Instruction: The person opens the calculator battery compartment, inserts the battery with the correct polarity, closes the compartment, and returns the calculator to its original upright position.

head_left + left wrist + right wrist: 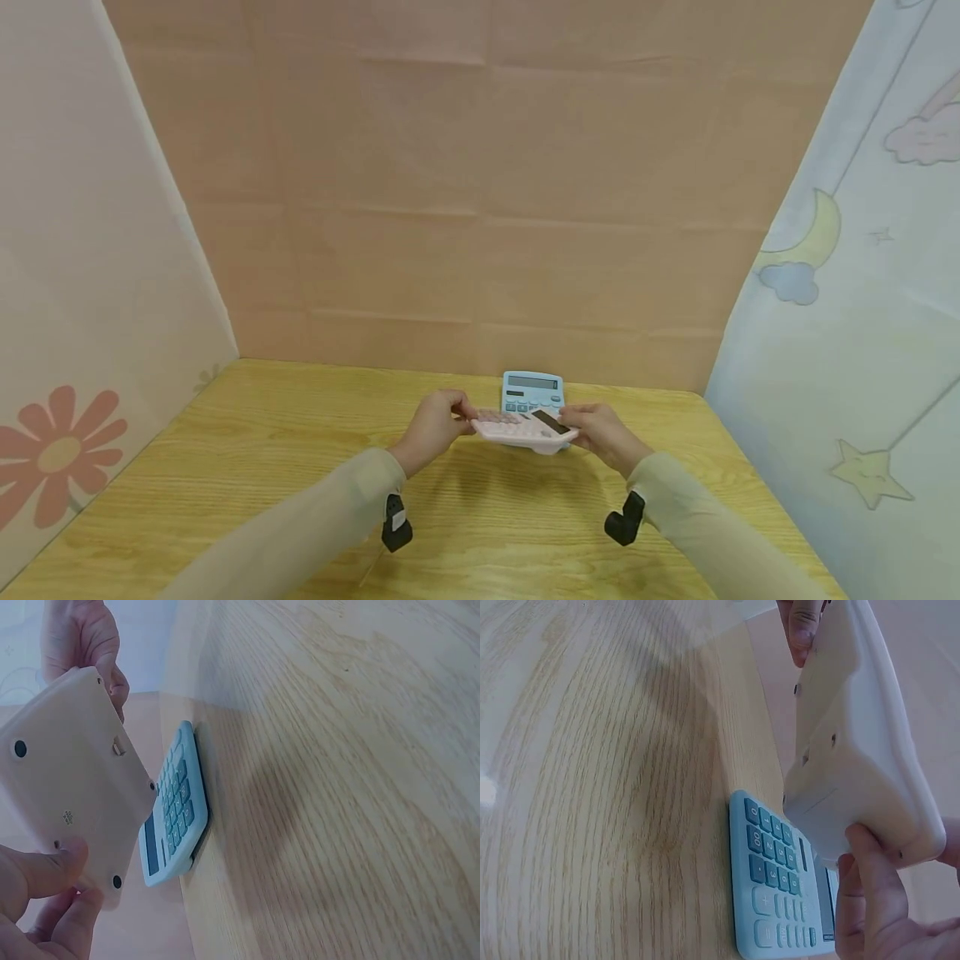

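Observation:
A pink calculator (525,427) is held up above the table between both hands, its keys and dark display facing up in the head view. My left hand (438,427) pinches its left end. At the display end, my right hand (606,435) grips it between thumb and fingers. Both wrist views show its pale underside (82,787) with small round feet. Behind and below it, a blue calculator (533,390) lies on the table, display toward the back; its lower part is hidden in the head view. Its keys (776,855) show in the right wrist view.
The wooden table (300,467) ends at a brown back wall covering (480,208). White patterned sheets stand at the left (112,250) and right (862,333). Black wrist cameras (397,523) hang below both sleeves.

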Demonstrator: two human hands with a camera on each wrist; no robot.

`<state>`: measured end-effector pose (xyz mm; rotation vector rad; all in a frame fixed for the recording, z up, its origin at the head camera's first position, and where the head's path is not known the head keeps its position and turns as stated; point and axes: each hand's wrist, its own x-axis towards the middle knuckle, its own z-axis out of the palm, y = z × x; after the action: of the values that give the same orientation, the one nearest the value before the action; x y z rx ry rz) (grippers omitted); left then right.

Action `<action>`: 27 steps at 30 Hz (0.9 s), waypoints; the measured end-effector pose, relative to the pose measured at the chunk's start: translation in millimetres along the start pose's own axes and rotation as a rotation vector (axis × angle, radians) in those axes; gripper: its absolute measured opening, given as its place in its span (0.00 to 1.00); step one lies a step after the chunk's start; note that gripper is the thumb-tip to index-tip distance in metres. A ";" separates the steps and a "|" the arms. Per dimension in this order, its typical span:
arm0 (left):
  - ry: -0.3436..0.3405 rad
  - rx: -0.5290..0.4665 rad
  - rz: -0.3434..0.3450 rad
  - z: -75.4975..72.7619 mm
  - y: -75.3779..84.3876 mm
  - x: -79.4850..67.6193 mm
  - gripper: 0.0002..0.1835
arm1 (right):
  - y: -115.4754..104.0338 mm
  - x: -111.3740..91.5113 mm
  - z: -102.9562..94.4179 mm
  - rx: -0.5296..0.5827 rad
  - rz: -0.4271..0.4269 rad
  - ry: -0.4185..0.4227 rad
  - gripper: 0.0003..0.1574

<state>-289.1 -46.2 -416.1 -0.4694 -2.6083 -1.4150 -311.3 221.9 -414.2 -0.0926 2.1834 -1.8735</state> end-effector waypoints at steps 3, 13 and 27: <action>0.010 -0.008 -0.017 1.0 0.2 0.8 0.08 | 0.9 -0.1 -0.3 0.009 0.001 -0.007 0.30; 0.034 -0.035 -0.085 4.6 0.0 0.8 0.09 | 4.5 1.3 -2.5 0.019 -0.017 -0.016 0.30; 0.100 -0.525 -0.356 8.2 -1.7 6.4 0.15 | 7.4 4.6 -2.2 0.028 0.012 0.035 0.30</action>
<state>-295.5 -38.9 -420.3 0.0288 -2.2978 -2.1854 -315.3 224.2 -421.8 -0.0419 2.1746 -1.9122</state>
